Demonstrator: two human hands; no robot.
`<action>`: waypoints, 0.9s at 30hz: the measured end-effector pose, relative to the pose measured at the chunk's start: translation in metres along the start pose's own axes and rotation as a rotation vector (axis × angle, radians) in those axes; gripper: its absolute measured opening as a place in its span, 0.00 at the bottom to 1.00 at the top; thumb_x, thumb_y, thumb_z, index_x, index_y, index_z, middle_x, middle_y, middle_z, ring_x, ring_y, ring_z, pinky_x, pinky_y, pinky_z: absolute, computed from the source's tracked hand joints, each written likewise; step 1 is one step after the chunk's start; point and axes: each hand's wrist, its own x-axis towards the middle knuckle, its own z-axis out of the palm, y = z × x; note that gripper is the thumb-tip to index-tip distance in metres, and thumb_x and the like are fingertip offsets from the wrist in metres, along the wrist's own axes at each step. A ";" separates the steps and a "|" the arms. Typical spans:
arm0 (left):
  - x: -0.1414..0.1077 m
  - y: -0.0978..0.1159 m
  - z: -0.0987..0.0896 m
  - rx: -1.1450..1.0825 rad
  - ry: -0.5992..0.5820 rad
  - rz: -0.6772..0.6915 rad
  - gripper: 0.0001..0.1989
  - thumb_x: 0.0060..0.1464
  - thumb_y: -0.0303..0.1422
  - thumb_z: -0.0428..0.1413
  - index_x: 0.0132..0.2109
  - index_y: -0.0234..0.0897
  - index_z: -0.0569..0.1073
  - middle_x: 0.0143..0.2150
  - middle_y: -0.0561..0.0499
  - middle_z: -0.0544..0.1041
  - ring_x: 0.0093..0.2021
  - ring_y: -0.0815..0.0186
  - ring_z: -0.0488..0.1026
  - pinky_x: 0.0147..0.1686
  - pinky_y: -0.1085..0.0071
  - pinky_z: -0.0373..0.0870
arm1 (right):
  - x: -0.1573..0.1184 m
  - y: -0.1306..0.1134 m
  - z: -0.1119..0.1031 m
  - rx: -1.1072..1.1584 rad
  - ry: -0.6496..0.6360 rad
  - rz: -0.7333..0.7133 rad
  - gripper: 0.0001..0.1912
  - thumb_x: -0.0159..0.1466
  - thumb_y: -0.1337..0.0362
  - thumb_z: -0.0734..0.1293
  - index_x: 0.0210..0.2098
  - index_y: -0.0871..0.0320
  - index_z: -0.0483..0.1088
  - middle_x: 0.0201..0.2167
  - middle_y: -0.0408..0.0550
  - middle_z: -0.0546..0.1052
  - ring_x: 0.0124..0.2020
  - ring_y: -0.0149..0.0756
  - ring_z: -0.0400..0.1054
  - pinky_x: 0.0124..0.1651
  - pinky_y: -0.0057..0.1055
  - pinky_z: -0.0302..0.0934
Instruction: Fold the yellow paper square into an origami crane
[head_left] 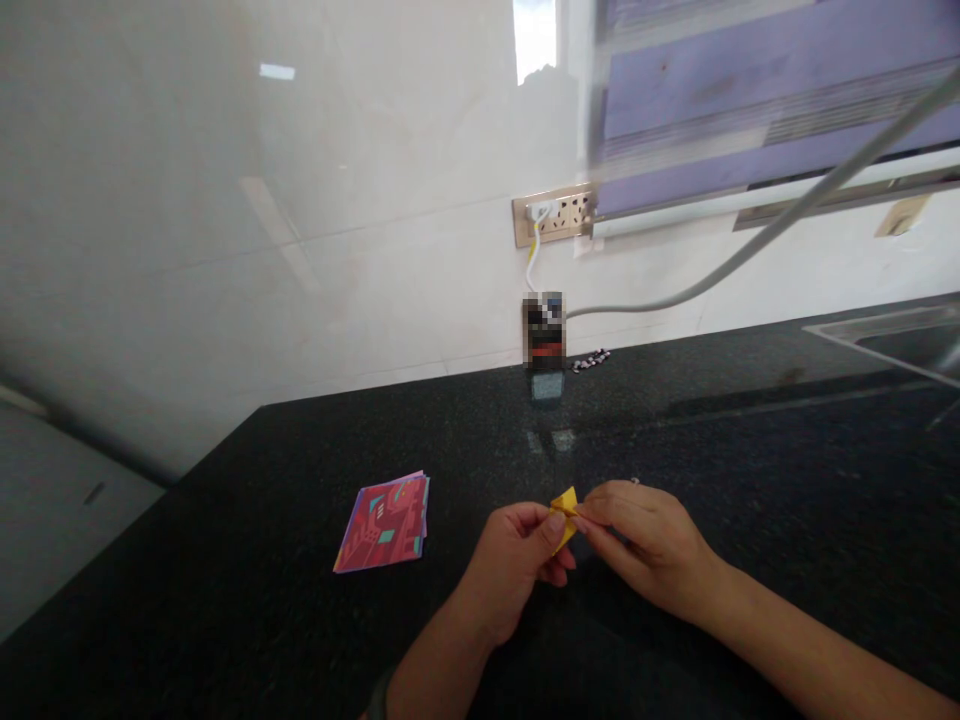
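Observation:
A small folded piece of yellow paper [566,500] is held between both hands above the dark countertop. My left hand [521,555] pinches its left side, thumb on top and fingers curled beneath. From the right, my right hand [649,540] pinches the paper's edge between thumb and index finger. The fingers partly cover the paper, so its full shape is hidden. To the left of my left hand lies a stack of colourful printed paper sheets [384,525], the top one mostly red.
The black speckled countertop [262,500] meets a pale wall. A blurred-out object [544,330] stands against the wall, beside a small beaded chain [591,361]. A white cable runs up to a socket strip [553,215]. A sink edge [885,318] shows at the right.

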 end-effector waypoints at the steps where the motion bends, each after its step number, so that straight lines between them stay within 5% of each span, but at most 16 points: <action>1: 0.000 0.001 0.000 0.036 0.004 0.027 0.15 0.48 0.41 0.52 0.28 0.31 0.68 0.19 0.54 0.67 0.17 0.75 0.60 0.20 0.77 0.57 | 0.000 -0.001 0.000 0.031 -0.007 0.008 0.06 0.60 0.69 0.59 0.33 0.59 0.68 0.28 0.48 0.73 0.30 0.33 0.65 0.34 0.30 0.59; 4: 0.000 0.003 -0.002 0.173 0.002 0.091 0.15 0.49 0.41 0.51 0.26 0.32 0.68 0.16 0.56 0.64 0.17 0.75 0.58 0.19 0.77 0.54 | 0.002 -0.001 -0.002 0.109 0.048 0.109 0.09 0.61 0.69 0.57 0.31 0.59 0.68 0.28 0.48 0.71 0.31 0.33 0.65 0.35 0.30 0.60; 7: 0.000 0.006 -0.004 0.285 -0.033 0.110 0.14 0.49 0.40 0.51 0.24 0.33 0.67 0.16 0.56 0.63 0.17 0.74 0.57 0.19 0.76 0.54 | 0.004 0.002 -0.003 0.078 0.125 0.200 0.11 0.62 0.67 0.56 0.41 0.59 0.66 0.38 0.52 0.69 0.41 0.37 0.63 0.42 0.34 0.59; 9: 0.000 0.007 -0.005 0.338 -0.040 0.134 0.13 0.49 0.38 0.51 0.24 0.33 0.67 0.17 0.56 0.62 0.19 0.73 0.58 0.20 0.76 0.54 | 0.006 0.003 -0.005 0.046 0.056 0.220 0.13 0.62 0.66 0.57 0.45 0.58 0.64 0.42 0.52 0.68 0.45 0.38 0.61 0.46 0.36 0.56; 13: -0.001 0.006 -0.006 0.403 -0.006 0.211 0.12 0.51 0.36 0.49 0.26 0.33 0.67 0.19 0.56 0.62 0.21 0.72 0.58 0.23 0.76 0.54 | 0.009 0.001 -0.009 0.089 -0.155 0.276 0.08 0.61 0.64 0.58 0.33 0.59 0.67 0.30 0.46 0.69 0.33 0.33 0.63 0.38 0.31 0.57; 18: 0.000 0.003 -0.007 0.439 -0.004 0.223 0.12 0.51 0.37 0.48 0.26 0.33 0.67 0.21 0.56 0.63 0.22 0.72 0.59 0.23 0.76 0.54 | 0.008 0.003 -0.008 0.349 -0.264 0.502 0.12 0.59 0.59 0.60 0.25 0.61 0.64 0.18 0.39 0.62 0.20 0.26 0.55 0.21 0.22 0.49; 22: 0.000 0.003 -0.006 0.344 -0.056 0.154 0.12 0.50 0.38 0.50 0.27 0.33 0.67 0.19 0.55 0.64 0.21 0.73 0.60 0.22 0.76 0.56 | 0.005 0.005 -0.005 0.664 -0.375 0.653 0.12 0.58 0.59 0.61 0.25 0.61 0.65 0.15 0.37 0.63 0.14 0.22 0.53 0.15 0.18 0.45; 27: -0.002 0.001 -0.005 0.041 -0.162 -0.025 0.15 0.50 0.41 0.50 0.27 0.31 0.67 0.19 0.52 0.68 0.18 0.74 0.64 0.21 0.76 0.60 | 0.004 0.004 0.001 1.128 -0.361 0.818 0.11 0.56 0.61 0.63 0.24 0.62 0.65 0.11 0.38 0.67 0.08 0.19 0.53 0.11 0.15 0.46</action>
